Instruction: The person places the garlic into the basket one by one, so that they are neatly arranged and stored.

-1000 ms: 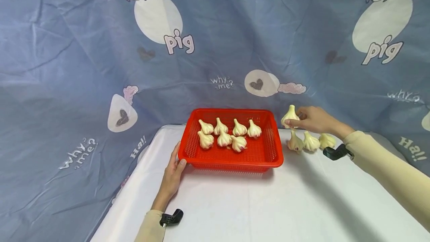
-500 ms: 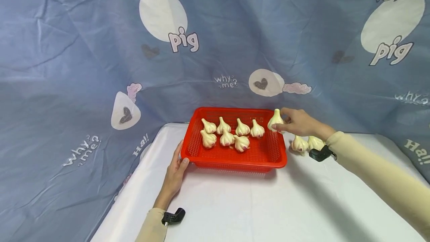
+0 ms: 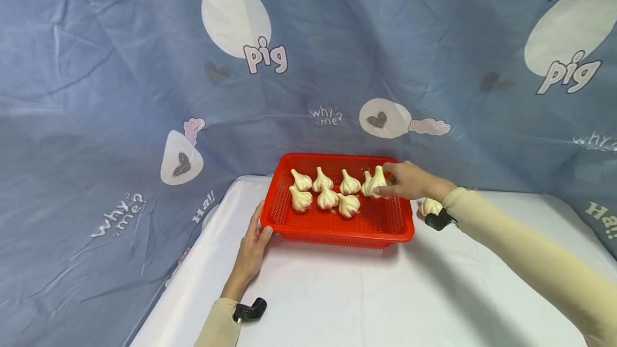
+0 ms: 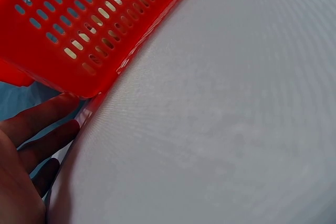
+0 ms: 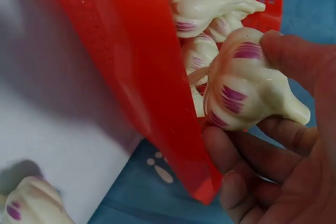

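My right hand (image 3: 409,180) pinches a garlic bulb (image 5: 244,82) between thumb and fingers, its stem pointing up in the head view. That hand is over the right part of a red plastic basket (image 3: 337,235), and the held bulb overlaps another bulb (image 3: 366,182) inside. Several more garlic bulbs (image 3: 349,205) with purple streaks lie in the basket's left and middle. At the front left corner, my left hand (image 3: 251,245) touches the basket, fingers extended along its side and thumb near the rim. Its fingers (image 4: 44,114) reach the basket's corner in the left wrist view.
Right of the basket, a garlic bulb (image 3: 430,206) lies on the white tabletop (image 3: 337,299), partly hidden by the right wrist's black camera (image 3: 439,220). A blue printed cloth (image 3: 308,68) hangs behind the table.
My right hand has carried the garlic bulb leftward from above the loose bulbs, past the basket's right rim, and lower into the basket. My left hand stays at the corner.
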### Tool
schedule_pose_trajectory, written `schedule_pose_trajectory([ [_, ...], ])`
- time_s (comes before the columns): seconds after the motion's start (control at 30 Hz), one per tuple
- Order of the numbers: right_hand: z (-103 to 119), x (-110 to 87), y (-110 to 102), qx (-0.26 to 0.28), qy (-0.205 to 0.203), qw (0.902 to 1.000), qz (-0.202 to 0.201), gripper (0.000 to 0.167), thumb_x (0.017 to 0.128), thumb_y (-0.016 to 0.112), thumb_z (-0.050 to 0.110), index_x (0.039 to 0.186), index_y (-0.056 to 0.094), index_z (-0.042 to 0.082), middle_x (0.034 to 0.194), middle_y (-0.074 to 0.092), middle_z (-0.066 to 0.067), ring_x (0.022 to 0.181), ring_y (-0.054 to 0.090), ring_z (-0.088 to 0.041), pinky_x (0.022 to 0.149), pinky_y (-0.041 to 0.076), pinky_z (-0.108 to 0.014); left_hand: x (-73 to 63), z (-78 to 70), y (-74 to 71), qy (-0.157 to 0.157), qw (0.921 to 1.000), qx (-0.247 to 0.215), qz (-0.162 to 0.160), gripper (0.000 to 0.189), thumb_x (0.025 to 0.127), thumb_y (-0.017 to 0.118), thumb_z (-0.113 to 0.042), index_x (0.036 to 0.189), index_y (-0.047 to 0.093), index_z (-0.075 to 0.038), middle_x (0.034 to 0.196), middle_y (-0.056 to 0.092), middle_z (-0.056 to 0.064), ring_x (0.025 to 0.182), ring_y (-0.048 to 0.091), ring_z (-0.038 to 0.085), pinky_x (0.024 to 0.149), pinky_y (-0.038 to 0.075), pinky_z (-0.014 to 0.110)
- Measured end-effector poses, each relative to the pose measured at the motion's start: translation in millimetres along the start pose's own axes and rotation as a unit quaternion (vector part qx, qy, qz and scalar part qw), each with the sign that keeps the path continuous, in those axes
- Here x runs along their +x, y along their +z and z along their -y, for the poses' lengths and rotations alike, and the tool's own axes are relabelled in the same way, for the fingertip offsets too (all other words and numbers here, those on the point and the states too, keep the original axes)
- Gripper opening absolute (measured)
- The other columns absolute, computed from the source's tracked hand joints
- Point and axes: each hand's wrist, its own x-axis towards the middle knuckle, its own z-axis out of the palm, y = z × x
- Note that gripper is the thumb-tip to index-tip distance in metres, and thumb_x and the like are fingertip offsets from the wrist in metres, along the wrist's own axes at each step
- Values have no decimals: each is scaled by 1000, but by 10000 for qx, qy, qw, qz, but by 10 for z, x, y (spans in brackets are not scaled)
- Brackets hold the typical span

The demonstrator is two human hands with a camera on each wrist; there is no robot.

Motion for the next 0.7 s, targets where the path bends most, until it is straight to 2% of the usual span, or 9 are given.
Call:
schedule_pose_trajectory([
  [0.07,-8,36,24,-76,1,9999,95,38,93,81,36,94,58,6,66,54,2,57,46,-10,59,35,-30,2,-10,1,32,10000,1,7,67,109,53,-23,169,26,-37,169,42,6,143,56,32,121,36,63],
  [0.2,-40,93,86,-135,90,9991,384,41,94,80,37,108,63,2,70,68,5,64,58,-9,65,45,-31,3,-5,6,30,10000,-71,14,67,109,53,-23,169,26,-37,170,41,4,144,55,32,121,35,63],
  [0.37,-57,132,164,-187,235,9963,804,58,94,81,41,124,63,-5,73,75,3,71,65,-10,72,53,-34,-19,9,5,45,10000,-41,-12,67,109,54,-22,169,27,-34,169,42,6,143,56,31,119,37,64],
  [0.53,-48,147,229,-687,353,9943,735,75,89,82,51,135,64,-6,82,75,2,80,65,-17,81,59,-44,-25,11,12,23,10000,-25,-8,68,109,53,-21,169,26,-35,168,44,6,142,57,27,119,38,63],
  [0.7,-45,179,277,-999,530,9915,635,75,83,83,60,131,70,3,89,74,0,83,67,-20,76,58,-47,-2,14,5,12,10000,23,-23,68,110,53,-22,169,25,-37,167,45,6,142,58,26,119,37,62],
])
